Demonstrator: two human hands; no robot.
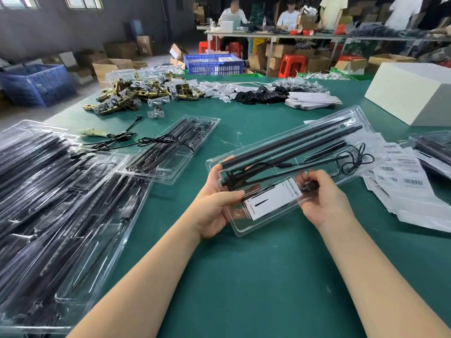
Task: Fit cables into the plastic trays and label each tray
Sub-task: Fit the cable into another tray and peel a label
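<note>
A clear plastic tray [246, 230] with black rods, a coiled black cable [356, 159] and a white "Grow Light" card [271, 201] is lifted off the green table. My left hand [214, 206] grips its near left end, thumb on top beside the card. My right hand [322, 198] holds the near edge and pinches a small black plug [311, 186] at the card's right end. The cable loops spill over the tray's far right part.
Filled trays are stacked at the left [61, 191], and another tray [175, 145] lies behind them. Barcode labels [402, 181] are spread at the right. Brass hardware [127, 96], black parts and a white box [415, 93] sit further back. People work at a far table.
</note>
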